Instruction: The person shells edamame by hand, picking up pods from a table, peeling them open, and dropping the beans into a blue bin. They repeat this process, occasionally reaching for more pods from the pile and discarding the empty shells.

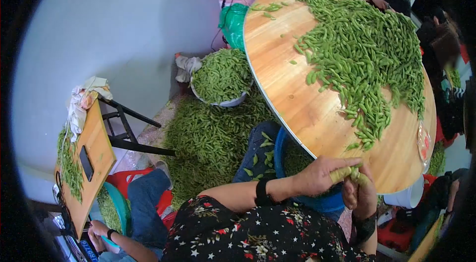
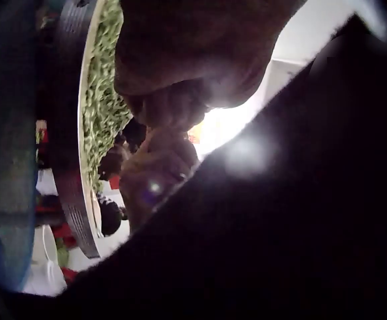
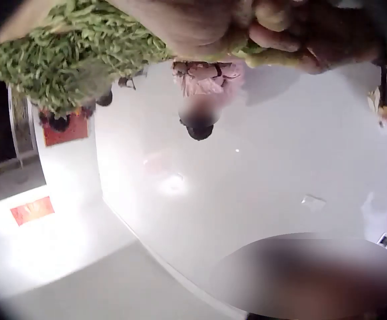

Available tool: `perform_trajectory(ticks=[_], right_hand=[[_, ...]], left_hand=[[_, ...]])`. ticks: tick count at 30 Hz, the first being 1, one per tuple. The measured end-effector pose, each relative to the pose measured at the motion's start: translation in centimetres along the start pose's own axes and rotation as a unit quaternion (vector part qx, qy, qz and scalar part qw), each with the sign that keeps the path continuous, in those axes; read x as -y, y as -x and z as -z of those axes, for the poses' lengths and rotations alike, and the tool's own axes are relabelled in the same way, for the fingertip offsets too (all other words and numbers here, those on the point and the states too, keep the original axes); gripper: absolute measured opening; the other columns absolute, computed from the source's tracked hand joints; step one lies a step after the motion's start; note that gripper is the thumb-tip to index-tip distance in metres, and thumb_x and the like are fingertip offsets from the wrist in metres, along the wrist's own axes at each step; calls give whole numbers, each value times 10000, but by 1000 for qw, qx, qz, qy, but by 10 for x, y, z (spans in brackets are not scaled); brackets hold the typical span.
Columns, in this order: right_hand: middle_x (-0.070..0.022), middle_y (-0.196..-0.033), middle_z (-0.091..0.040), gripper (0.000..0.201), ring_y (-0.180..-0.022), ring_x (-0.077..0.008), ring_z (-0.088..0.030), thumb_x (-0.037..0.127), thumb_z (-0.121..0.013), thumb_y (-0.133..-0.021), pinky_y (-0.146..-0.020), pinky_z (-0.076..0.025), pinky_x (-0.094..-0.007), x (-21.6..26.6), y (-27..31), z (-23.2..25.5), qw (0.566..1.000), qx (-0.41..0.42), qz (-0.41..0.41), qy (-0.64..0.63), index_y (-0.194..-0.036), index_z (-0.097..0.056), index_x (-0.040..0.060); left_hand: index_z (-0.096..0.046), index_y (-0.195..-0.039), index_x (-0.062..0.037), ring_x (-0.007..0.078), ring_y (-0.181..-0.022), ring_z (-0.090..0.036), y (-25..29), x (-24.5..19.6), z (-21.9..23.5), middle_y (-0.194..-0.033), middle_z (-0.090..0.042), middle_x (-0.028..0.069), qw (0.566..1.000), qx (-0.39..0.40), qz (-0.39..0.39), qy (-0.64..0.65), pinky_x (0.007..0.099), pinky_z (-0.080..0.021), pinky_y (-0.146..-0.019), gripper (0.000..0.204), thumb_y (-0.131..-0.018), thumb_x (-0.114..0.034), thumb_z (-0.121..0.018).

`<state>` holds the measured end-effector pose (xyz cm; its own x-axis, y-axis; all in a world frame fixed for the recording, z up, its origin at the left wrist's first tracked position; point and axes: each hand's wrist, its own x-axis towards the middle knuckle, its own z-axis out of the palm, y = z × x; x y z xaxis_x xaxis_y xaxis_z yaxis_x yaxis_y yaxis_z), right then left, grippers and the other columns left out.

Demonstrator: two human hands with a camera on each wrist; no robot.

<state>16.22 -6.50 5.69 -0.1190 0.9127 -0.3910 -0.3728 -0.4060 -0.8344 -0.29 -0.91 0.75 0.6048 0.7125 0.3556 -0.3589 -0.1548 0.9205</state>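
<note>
Both hands meet just over the near edge of the round wooden table (image 1: pixel 297 108). The left hand (image 1: pixel 317 176), its fingers partly in pale yellow coverings, pinches at a small green pod (image 1: pixel 358 166). Curled against it, the right hand (image 1: pixel 361 195) grips the same pod, mostly hidden by fingers. In the left wrist view the left hand (image 2: pixel 187 53) is dark and close, touching the right hand (image 2: pixel 160 173). Green shows between the fingers in the right wrist view, beside the right hand (image 3: pixel 187 23). A large heap of green pods (image 1: pixel 357 49) covers much of the table.
Below the hands stands a blue tub (image 1: pixel 283 153). A full white basket of pods (image 1: pixel 221 76) and a floor pile (image 1: pixel 208 133) lie left of the table. A small wooden table (image 1: pixel 99 150) holds a phone (image 1: pixel 86 164). Other people sit around.
</note>
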Motion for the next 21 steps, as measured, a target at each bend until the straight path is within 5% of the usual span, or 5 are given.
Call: perform_trajectory(ticks=[4, 7, 10, 17, 21], right_hand=[[-52, -637, -538, 281, -359, -114, -441, 175, -467, -939, -310, -341, -203, 9, -3, 0, 989, 67, -63, -113, -1193, -453, 54], [-59, -699, -562, 197, -446, -137, -529, 163, -432, -963, -385, -418, -225, 0, -13, 11, 1000, -12, -8, -8, -1129, -461, 61], [-58, -717, -567, 149, -472, -150, -555, 167, -422, -972, -416, -447, -249, -1, -8, 14, 999, -21, 37, 34, -1062, -463, 57], [-48, -694, -558, 130, -454, -142, -553, 180, -401, -978, -386, -423, -260, -10, -7, 27, 992, -45, 76, 88, -1008, -456, 66], [-55, -668, -550, 119, -451, -148, -539, 175, -448, -954, -384, -408, -280, -16, -14, 38, 984, -62, 107, 128, -975, -465, 59]], left_hand=[[-494, -1335, -121, 22, -562, -390, -11, 4, 13, -702, -468, -72, 907, 46, 283, 309, 176, -328, -487, 386, -950, -140, -509], [-537, -1272, -48, 103, -583, -551, -22, 3, 16, -780, -649, 35, 984, 5, 90, -152, 226, -440, -534, 408, -897, -193, -604], [-607, -1105, -15, 273, -686, -653, -30, 3, 14, -800, -657, 151, 904, 24, -150, -400, 333, -509, -604, 297, -826, -103, -654], [-609, -1031, -17, 226, -671, -633, -40, 16, -12, -783, -643, 130, 880, 17, -170, -444, 318, -496, -592, 178, -857, -46, -586], [-588, -1036, 8, 138, -657, -580, -43, 25, -11, -720, -585, 89, 971, -33, 118, -204, 276, -453, -586, 195, -870, -50, -502]])
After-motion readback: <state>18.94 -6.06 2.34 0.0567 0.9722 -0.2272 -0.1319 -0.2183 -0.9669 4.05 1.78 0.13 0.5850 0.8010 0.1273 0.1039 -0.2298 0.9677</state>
